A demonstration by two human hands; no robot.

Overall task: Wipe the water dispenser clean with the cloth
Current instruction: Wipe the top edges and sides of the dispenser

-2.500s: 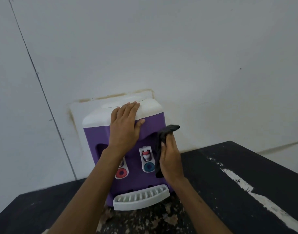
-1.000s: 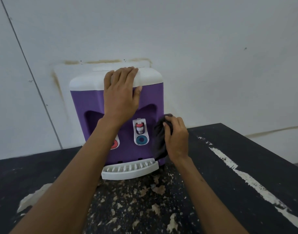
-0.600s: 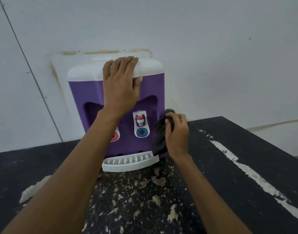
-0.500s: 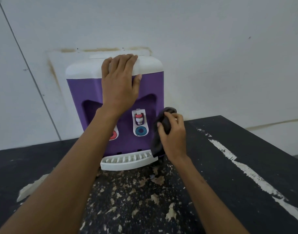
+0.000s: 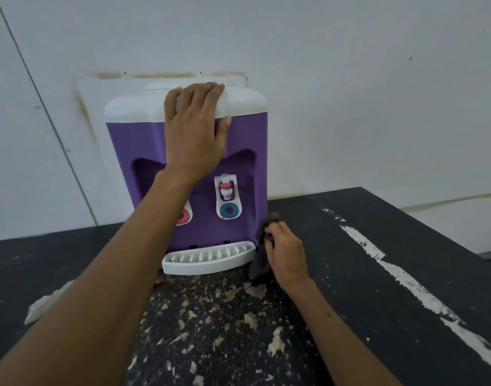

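Observation:
A purple water dispenser [image 5: 247, 140] with a white top and a white drip tray [image 5: 208, 259] stands against the wall on a black table. My left hand [image 5: 195, 129] lies flat over its upper front edge, fingers on the white top. My right hand [image 5: 284, 253] grips a dark grey cloth [image 5: 262, 263] at the dispenser's lower right corner, beside the tray's right end. The cloth hangs down to the tabletop. A tap with a blue button [image 5: 229, 210] shows; my left forearm partly hides the red button [image 5: 183, 217].
The black tabletop [image 5: 377, 274] has worn, flaking paint in front of the dispenser and a white streak running down its right side. A white wall [image 5: 350, 79] stands right behind the dispenser, with brown stains around a paler patch.
My right hand has slid the cloth down the dispenser's right front edge, from near the top to the bottom corner. My left hand has stayed on the top.

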